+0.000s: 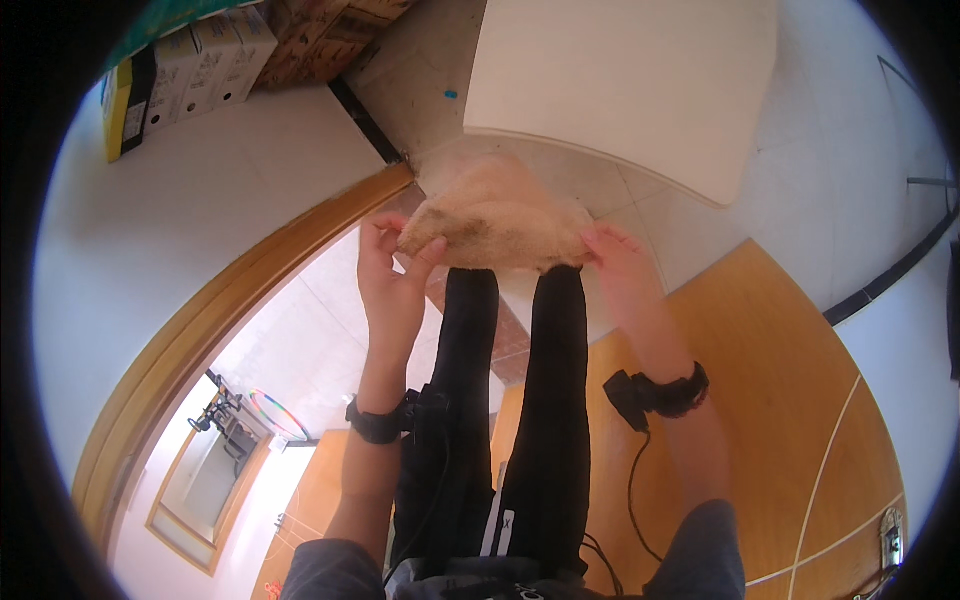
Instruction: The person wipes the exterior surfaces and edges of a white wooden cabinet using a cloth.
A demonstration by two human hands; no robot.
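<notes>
A tan cloth (510, 217) with dark stains on its left part is stretched between my two hands, above the floor in front of my legs. My left hand (394, 262) pinches its left corner between thumb and fingers. At the opposite end, my right hand (611, 251) grips the right edge, slightly blurred. The cloth's far part looks blurred too, and its lower edge covers my feet. Each wrist carries a black strapped device, the left one (382, 416) and the right one (656, 390), with cables trailing from them.
A white tabletop (615, 82) stands ahead. An orange-brown wooden door (757, 390) is on my right, its metal handle (891, 536) low at the edge. The wooden door frame (247, 274) curves along the left. White file boxes (202, 67) stand at upper left. A small blue object (451, 94) lies on the floor.
</notes>
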